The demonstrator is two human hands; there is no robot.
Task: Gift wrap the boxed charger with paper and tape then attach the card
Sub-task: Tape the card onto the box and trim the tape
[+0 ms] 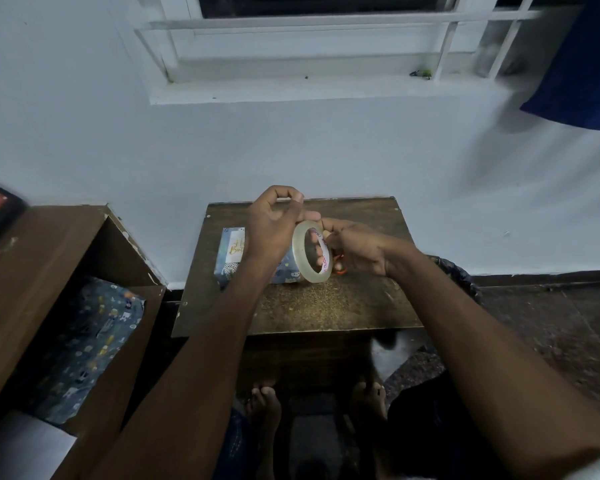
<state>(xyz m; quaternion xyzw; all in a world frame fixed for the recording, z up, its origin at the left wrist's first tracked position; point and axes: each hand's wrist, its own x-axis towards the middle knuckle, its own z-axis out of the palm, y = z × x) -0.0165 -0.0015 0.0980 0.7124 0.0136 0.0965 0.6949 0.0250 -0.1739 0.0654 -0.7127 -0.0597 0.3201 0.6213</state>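
The wrapped box (227, 271), in blue patterned paper, lies on the small wooden table (326, 306), partly behind my left forearm. A white card (235, 245) with gold "Birthday" lettering rests on its top. My right hand (355, 249) grips a roll of clear tape (310, 251) held upright above the box, together with something orange (340, 270), perhaps scissor handles. My left hand (274, 223) hovers just left of the roll, thumb and forefinger pinched together above it, seemingly on the tape's free end, which is too thin to see.
A brown wooden cabinet (49, 258) stands at the left, with folded blue wrapping paper (90, 341) inside. A dark basket (458, 271) sits behind my right arm. The white wall and window sill (291, 88) rise behind the table. My bare feet (267, 403) show below.
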